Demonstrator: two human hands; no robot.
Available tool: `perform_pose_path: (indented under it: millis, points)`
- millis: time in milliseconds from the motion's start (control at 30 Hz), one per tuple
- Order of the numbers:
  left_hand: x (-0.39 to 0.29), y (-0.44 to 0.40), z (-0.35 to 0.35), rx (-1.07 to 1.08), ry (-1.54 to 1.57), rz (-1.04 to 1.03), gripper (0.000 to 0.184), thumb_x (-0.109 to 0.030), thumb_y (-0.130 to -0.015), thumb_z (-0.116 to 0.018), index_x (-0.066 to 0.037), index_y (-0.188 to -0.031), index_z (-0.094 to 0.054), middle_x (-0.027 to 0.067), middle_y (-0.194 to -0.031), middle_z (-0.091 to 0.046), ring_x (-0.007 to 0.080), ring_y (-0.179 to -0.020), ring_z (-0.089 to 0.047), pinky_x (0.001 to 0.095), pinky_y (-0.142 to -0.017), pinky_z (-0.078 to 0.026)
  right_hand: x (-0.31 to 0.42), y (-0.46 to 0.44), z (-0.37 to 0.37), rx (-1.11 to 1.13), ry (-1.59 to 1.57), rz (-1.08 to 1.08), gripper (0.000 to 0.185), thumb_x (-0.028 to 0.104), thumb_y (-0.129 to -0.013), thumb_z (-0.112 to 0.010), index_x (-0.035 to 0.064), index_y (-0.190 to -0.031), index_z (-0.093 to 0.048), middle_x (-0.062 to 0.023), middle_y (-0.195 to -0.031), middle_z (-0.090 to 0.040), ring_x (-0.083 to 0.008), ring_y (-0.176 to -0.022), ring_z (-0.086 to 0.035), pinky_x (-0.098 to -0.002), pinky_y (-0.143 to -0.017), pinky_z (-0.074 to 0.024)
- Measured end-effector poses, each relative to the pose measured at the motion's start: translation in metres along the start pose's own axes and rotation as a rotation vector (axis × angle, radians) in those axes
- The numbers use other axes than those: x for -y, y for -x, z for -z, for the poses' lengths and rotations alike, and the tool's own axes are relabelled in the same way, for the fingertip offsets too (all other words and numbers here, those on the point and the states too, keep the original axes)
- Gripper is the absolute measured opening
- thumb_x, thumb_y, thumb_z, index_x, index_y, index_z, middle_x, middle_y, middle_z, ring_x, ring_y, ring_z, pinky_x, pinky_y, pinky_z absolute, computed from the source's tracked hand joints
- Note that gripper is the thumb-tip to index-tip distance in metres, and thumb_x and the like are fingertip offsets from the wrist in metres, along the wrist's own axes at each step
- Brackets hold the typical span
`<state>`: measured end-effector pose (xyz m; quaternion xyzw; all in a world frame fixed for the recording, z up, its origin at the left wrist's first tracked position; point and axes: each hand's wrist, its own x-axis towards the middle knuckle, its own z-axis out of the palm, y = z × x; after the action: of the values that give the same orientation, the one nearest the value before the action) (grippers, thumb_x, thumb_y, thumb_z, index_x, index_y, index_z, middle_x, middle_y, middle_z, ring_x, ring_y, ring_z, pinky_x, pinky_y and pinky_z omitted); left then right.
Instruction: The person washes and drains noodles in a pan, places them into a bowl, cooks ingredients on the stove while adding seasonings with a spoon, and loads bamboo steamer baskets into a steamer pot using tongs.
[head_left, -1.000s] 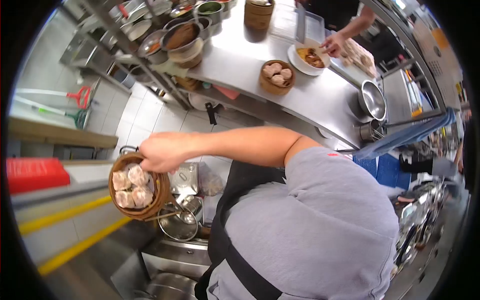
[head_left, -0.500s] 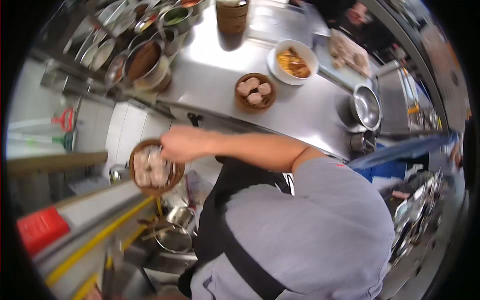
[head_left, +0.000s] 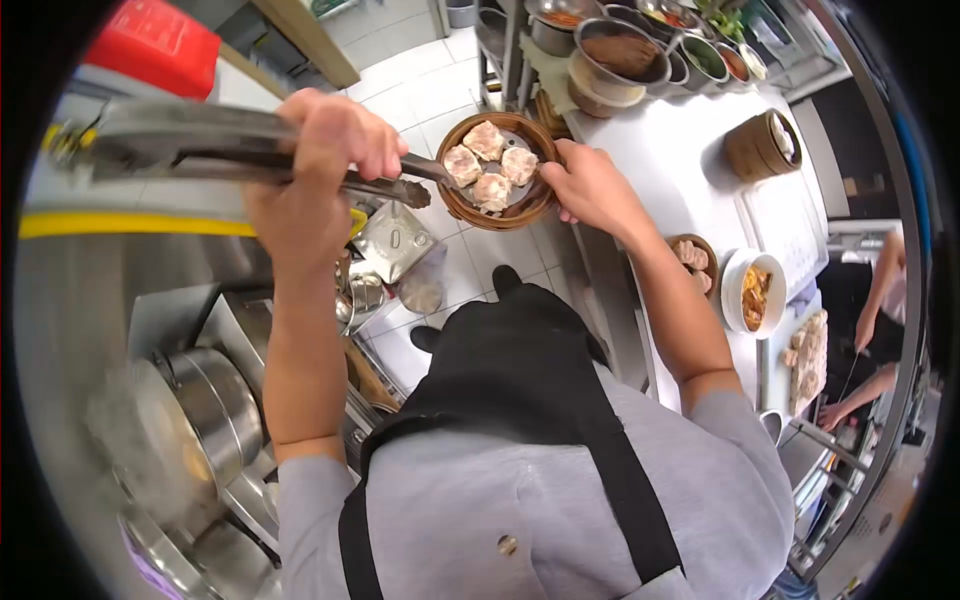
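Note:
My left hand (head_left: 325, 165) is closed around a pair of metal tongs (head_left: 215, 135). The tongs' tips reach to the left side of a round bamboo steamer basket (head_left: 497, 222). One tip crosses the rim close to a dumpling; whether they touch I cannot tell. Several pale, pinkish dumplings (head_left: 485, 141) sit inside the basket on a perforated base. With thumb and fingers, my right hand (head_left: 595, 190) grips the basket's right side, holding it above the tiled floor beside the counter.
On the steel counter (head_left: 640, 150) stand a bamboo steamer stack (head_left: 752, 150), a second basket of dumplings (head_left: 690, 255) and a white bowl of food (head_left: 733, 290). Large steaming pots (head_left: 220, 400) are at lower left. Another person's hand (head_left: 832, 415) is at far right.
The view has turned, so the counter is now at right. My left hand with the tongs has come into view beside the basket, which my right hand still holds.

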<state>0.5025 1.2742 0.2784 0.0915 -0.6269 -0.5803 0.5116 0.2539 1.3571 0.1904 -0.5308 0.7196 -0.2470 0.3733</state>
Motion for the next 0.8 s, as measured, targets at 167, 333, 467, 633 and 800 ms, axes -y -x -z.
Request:
perform_pose_path:
  millis: [167,333,467,633,800]
  points:
    - [-0.003,0.013,0.018,-0.184,-0.026,0.075,0.037,-0.023,-0.098,-0.06,-0.005,-0.067,-0.051,-0.0005,-0.052,-0.042,0.0103,-0.048,-0.043,0.0268,-0.054,-0.044,0.042,-0.01,-0.015,0.066,0.047,0.066,0.031,0.02,-0.09,-0.049,-0.0095,-0.089,-0.058,-0.0211,-0.061,-0.061,-0.0291,-0.054,-0.066,-0.0417,-0.06,-0.0529]
    - [-0.068,0.054,0.058,-0.633,-0.219,-0.104,0.043,-0.027,-0.093,-0.069,-0.007,-0.057,-0.056,-0.0024,-0.048,-0.049,0.0048,-0.04,-0.044,0.0252,-0.038,-0.031,0.118,-0.028,-0.077,0.19,0.024,0.225,0.032,0.02,-0.094,-0.055,-0.0098,-0.104,-0.061,-0.0101,-0.061,-0.06,-0.0165,-0.051,-0.061,-0.0321,-0.052,-0.0512]
    - [-0.195,0.099,0.118,-0.781,-0.742,-0.284,0.049,-0.032,-0.094,-0.064,-0.006,-0.054,-0.053,-0.0009,-0.046,-0.048,0.008,-0.038,-0.044,0.0273,-0.038,-0.034,0.21,-0.025,-0.133,0.374,-0.355,0.397,0.045,0.029,-0.101,-0.055,-0.005,-0.13,-0.056,-0.0032,-0.068,-0.058,-0.0076,-0.051,-0.053,-0.023,-0.048,-0.0441]
    - [-0.345,0.156,0.185,-1.338,-0.789,-0.504,0.053,-0.045,-0.092,-0.064,-0.019,-0.058,-0.033,-0.0045,-0.046,-0.029,0.0101,-0.034,-0.03,0.027,-0.034,-0.026,0.273,-0.012,-0.189,0.453,-0.434,0.565,0.048,0.031,-0.102,-0.054,-0.0053,-0.134,-0.053,-0.004,-0.069,-0.06,-0.0074,-0.051,-0.053,-0.021,-0.047,-0.0427]
    - [-0.419,0.249,0.309,-1.448,-1.122,-0.482,0.055,-0.046,-0.092,-0.064,-0.019,-0.057,-0.032,-0.0055,-0.045,-0.027,0.0099,-0.034,-0.028,0.0274,-0.035,-0.026,0.26,-0.015,-0.237,0.49,-0.361,0.429,0.05,0.034,-0.102,-0.053,-0.005,-0.134,-0.052,-0.0048,-0.07,-0.06,-0.0066,-0.049,-0.052,-0.021,-0.045,-0.0419]
